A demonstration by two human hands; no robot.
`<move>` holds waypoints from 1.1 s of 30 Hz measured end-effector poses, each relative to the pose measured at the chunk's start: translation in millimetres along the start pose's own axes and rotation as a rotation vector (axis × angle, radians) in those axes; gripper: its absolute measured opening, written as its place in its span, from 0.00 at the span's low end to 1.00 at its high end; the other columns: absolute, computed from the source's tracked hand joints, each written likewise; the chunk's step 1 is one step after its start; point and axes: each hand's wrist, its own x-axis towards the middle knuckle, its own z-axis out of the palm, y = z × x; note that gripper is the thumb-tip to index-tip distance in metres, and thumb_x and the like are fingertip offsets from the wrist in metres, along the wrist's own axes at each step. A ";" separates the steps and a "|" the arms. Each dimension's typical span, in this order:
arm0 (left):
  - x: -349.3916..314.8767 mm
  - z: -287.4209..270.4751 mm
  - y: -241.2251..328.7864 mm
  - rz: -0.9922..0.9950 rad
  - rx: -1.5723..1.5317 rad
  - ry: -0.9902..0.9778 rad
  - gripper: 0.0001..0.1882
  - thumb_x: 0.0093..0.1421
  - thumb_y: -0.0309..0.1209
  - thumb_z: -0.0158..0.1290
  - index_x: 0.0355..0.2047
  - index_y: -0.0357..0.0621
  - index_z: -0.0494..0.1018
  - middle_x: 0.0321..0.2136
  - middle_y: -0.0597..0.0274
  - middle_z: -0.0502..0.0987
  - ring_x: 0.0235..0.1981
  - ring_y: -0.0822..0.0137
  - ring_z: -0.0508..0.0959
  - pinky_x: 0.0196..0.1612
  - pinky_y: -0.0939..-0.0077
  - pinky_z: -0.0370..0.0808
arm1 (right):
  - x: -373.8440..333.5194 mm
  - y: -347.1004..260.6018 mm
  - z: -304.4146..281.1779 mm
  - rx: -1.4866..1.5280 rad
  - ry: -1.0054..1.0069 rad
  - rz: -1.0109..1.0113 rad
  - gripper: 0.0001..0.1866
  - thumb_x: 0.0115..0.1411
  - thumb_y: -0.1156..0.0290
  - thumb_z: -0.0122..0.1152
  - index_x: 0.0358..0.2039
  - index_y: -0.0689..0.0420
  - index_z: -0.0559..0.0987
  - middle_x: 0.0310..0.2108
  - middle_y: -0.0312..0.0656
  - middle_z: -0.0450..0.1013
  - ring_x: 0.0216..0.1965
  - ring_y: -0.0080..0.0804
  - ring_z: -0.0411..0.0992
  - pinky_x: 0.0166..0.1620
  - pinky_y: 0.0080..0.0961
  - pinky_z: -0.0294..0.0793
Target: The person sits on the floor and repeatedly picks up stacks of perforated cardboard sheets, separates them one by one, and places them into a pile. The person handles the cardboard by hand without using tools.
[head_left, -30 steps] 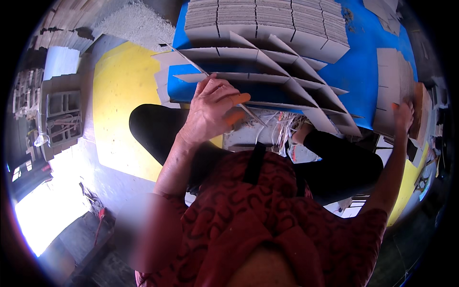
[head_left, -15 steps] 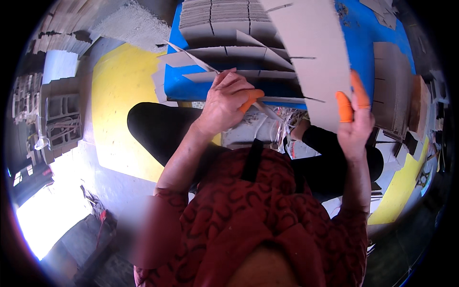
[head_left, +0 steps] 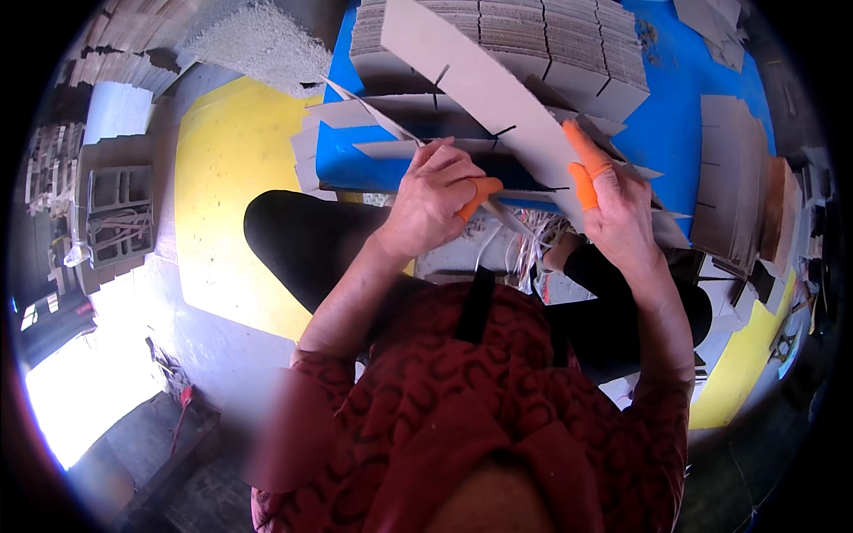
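My right hand [head_left: 619,202] wears orange finger covers and grips a long cardboard strip [head_left: 484,84] with dark slots along one edge. That strip leans up and to the left over the blue work surface [head_left: 334,164]. My left hand [head_left: 433,197], with an orange cover on one finger, is closed around a narrow cardboard piece [head_left: 378,111] that slants through its grip. Beyond my hands, slotted cardboard dividers [head_left: 444,108] stand in rows, crossed by slanting pieces. The right hand and its strip partly hide the crossing pieces on the right.
A thick stack of slotted cardboard [head_left: 498,40] sits at the back of the blue surface. More cardboard sheets [head_left: 730,178] stand at the right. Yellow sheeting [head_left: 227,204] covers floor at the left, near a grey crate [head_left: 120,216]. Stringy scraps [head_left: 531,253] lie between my legs.
My right hand has moved left, and its cardboard strip now tilts further to the left, uncovering crossed pieces at the right. My left hand keeps its hold in nearly the same place.
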 end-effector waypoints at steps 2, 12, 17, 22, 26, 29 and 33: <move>-0.6 -0.1 -0.2 -0.004 -0.014 0.002 0.17 0.41 0.20 0.61 0.35 0.48 0.81 0.35 0.66 0.77 0.45 0.62 0.75 0.62 0.53 0.65 | 0.3 -4.4 -6.8 0.027 -0.025 0.031 0.41 0.41 0.93 0.55 0.61 0.59 0.67 0.43 0.50 0.77 0.34 0.45 0.78 0.37 0.34 0.77; -2.5 2.3 -0.7 0.001 -0.023 0.011 0.22 0.36 0.19 0.60 0.35 0.47 0.81 0.35 0.65 0.77 0.45 0.62 0.75 0.63 0.53 0.64 | 9.4 -12.4 -4.4 0.002 -0.163 0.096 0.39 0.44 0.93 0.52 0.61 0.62 0.67 0.46 0.54 0.76 0.36 0.46 0.79 0.37 0.35 0.77; -1.6 -1.5 0.6 0.008 -0.020 -0.013 0.21 0.37 0.19 0.60 0.36 0.47 0.81 0.36 0.66 0.77 0.45 0.62 0.75 0.62 0.53 0.65 | -0.7 -8.2 -3.2 0.002 -0.098 0.080 0.40 0.42 0.92 0.51 0.61 0.61 0.67 0.46 0.52 0.76 0.37 0.47 0.79 0.39 0.35 0.78; -2.8 0.3 -0.8 0.007 -0.036 0.006 0.21 0.37 0.20 0.61 0.37 0.48 0.82 0.35 0.67 0.78 0.46 0.62 0.75 0.61 0.52 0.66 | 5.3 -9.9 -0.1 0.046 -0.176 0.081 0.40 0.43 0.91 0.53 0.62 0.60 0.66 0.43 0.51 0.77 0.37 0.46 0.78 0.39 0.36 0.78; -3.6 2.0 -2.4 0.017 -0.038 0.020 0.21 0.38 0.20 0.61 0.37 0.48 0.82 0.35 0.67 0.78 0.45 0.63 0.75 0.61 0.53 0.66 | 8.3 -14.5 17.8 -0.168 -0.286 0.005 0.38 0.45 0.83 0.57 0.62 0.60 0.67 0.35 0.44 0.72 0.34 0.38 0.76 0.34 0.32 0.78; -2.3 3.1 -1.6 0.017 -0.032 0.033 0.21 0.39 0.21 0.62 0.38 0.48 0.81 0.35 0.68 0.78 0.45 0.63 0.75 0.61 0.53 0.66 | 5.5 -16.6 37.7 -0.264 -0.314 -0.018 0.31 0.51 0.80 0.55 0.59 0.57 0.70 0.33 0.41 0.68 0.35 0.38 0.73 0.35 0.34 0.76; -2.8 -1.5 -1.0 0.015 -0.018 -0.010 0.21 0.40 0.23 0.63 0.39 0.49 0.82 0.37 0.68 0.78 0.47 0.62 0.74 0.61 0.53 0.65 | 14.6 -6.0 25.9 -0.146 -0.291 0.092 0.25 0.53 0.80 0.56 0.55 0.59 0.73 0.38 0.38 0.69 0.41 0.38 0.72 0.37 0.34 0.75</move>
